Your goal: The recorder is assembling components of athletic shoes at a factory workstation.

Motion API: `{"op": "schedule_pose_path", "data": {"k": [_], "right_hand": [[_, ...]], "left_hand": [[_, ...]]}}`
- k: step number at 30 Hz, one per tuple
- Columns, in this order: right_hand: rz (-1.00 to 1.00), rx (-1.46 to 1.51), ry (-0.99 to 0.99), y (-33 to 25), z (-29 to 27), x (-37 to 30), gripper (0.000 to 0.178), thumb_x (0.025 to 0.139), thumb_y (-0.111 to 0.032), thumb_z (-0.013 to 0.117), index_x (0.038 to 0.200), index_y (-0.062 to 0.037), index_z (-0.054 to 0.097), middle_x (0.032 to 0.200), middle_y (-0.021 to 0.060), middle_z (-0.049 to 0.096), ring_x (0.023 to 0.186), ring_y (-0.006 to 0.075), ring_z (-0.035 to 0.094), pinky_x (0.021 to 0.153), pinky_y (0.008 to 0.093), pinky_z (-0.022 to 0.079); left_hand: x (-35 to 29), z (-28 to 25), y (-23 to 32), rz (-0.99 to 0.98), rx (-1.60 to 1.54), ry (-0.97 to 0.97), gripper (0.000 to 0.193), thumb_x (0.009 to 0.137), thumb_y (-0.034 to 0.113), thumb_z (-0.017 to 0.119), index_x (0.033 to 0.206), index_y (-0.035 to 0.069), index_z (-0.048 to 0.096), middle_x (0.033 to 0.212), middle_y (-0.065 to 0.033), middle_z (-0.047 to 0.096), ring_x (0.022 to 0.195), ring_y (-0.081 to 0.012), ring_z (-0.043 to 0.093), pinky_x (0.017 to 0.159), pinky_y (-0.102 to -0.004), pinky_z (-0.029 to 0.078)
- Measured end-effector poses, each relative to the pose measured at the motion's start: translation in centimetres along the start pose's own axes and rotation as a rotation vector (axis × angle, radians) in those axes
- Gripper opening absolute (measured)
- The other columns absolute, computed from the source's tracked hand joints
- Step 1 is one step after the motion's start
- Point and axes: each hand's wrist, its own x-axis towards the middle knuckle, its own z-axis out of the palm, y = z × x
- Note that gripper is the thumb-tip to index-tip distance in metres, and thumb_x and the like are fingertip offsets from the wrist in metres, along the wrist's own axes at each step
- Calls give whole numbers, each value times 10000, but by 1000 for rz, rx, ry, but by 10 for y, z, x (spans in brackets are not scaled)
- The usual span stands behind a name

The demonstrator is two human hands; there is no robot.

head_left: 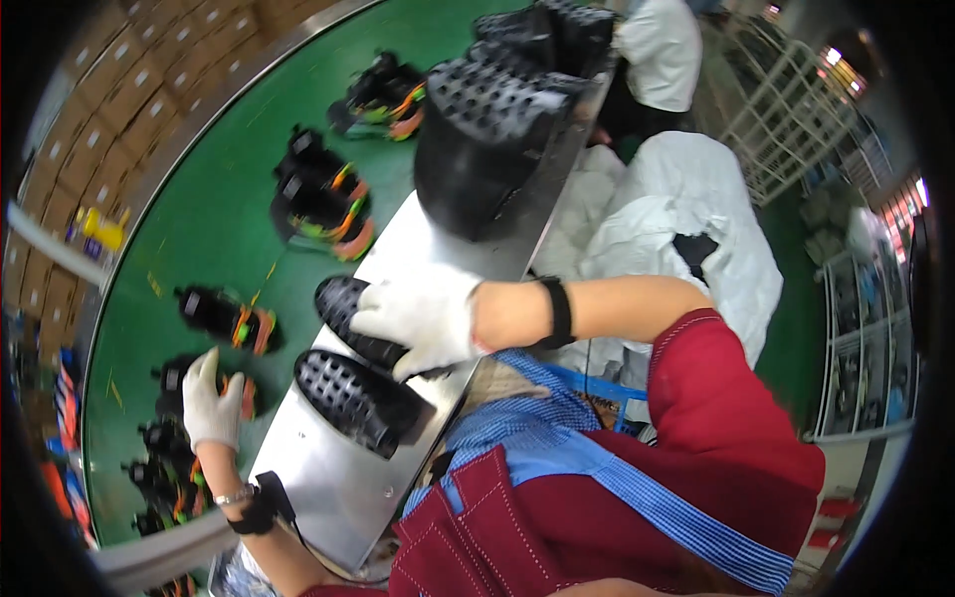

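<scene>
Two shoe forms [343, 390] lie side by side on the ledge [313, 478] before me; shoes [316, 204] line the belt [199, 234] to its left, boxes [111, 111] beyond, a sack [741, 249] to my right.

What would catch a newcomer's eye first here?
Probably the two black perforated shoe-shaped pieces on the metal ledge near centre, with the white-gloved right hand over the farther one. Next come the dark shoes with bright orange and green trim, spread along the green work surface at left. Above centre looms a large black perforated object.
</scene>
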Motion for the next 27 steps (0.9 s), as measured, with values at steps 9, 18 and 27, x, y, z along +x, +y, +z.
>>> {"op": "schedule_pose_path", "data": {"k": [9, 18, 27], "right_hand": [[38, -9, -107, 4, -24, -14, 544, 623, -384, 765, 997, -36, 578, 994, 152, 545, 999, 311, 552, 835, 414, 471], [87, 51, 16, -7, -69, 13, 380, 682, -312, 734, 908, -42, 590, 907, 142, 573, 859, 321, 595, 712, 397, 489], [-8, 99, -23, 9, -11, 18, 685, 608, -407, 771, 1150, -42, 565, 1167, 165, 527, 1085, 336, 531, 914, 410, 456]], "left_hand": [[25, -5, 61, 151, -177, 5, 397, 791, 170, 657, 1150, 4, 625, 1147, -190, 614, 1063, -338, 586, 944, -377, 449], [43, -31, 108, 3, -813, -60, 433, 847, 96, 589, 1261, -26, 552, 1104, -134, 625, 1010, -159, 597, 874, -264, 454], [54, 49, 99, 125, -854, -412, 605, 826, 207, 673, 1334, -46, 464, 1125, -136, 649, 1011, -152, 615, 896, -267, 468]]}}
